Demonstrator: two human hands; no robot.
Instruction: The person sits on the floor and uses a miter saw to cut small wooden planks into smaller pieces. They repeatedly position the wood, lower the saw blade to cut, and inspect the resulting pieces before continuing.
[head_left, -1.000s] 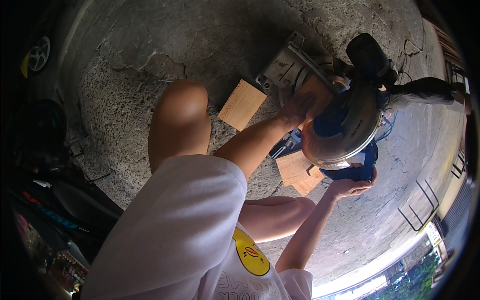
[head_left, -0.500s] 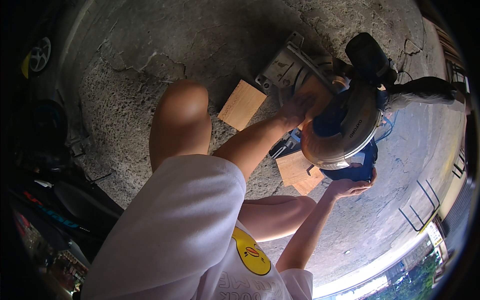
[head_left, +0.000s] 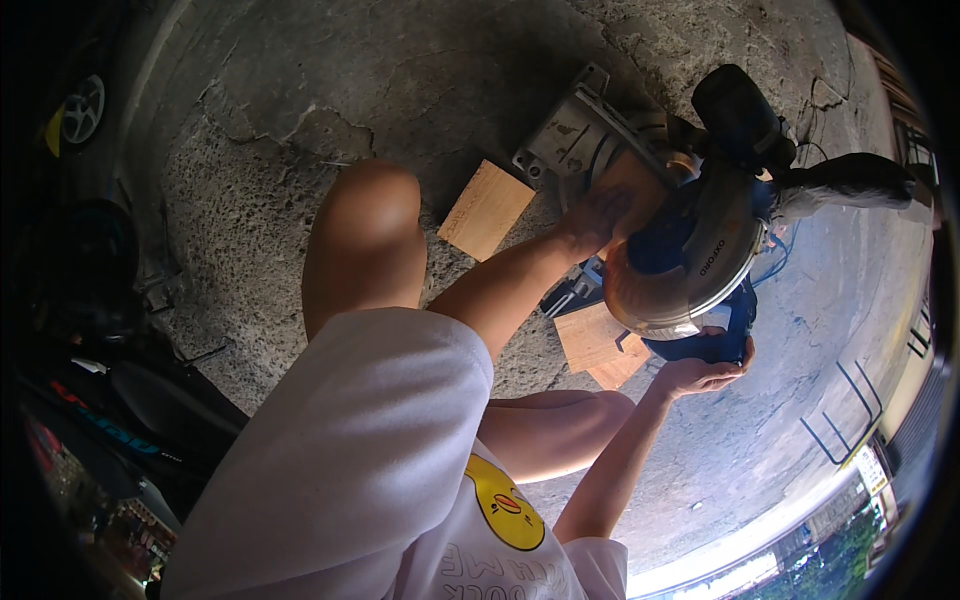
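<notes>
A blue and black miter saw point(head_left: 708, 268) with a curved blade guard stands on the floor at the right. My right hand point(head_left: 700, 376) is wrapped round its blue handle point(head_left: 738, 330) at the near end. On the saw's grey metal base point(head_left: 572, 132) lies a wooden board point(head_left: 640, 185). My left hand point(head_left: 598, 212) rests on this board with the fingers laid flat, close to the guard. The guard hides the blade and part of the board.
One loose rectangular wood piece point(head_left: 486, 210) lies left of the saw; more wood pieces point(head_left: 592, 340) lie just in front of it. A black dust bag point(head_left: 850, 183) sticks out to the right. A dark motorbike point(head_left: 120, 420) stands at the left. The concrete floor point(head_left: 270, 190) is cracked.
</notes>
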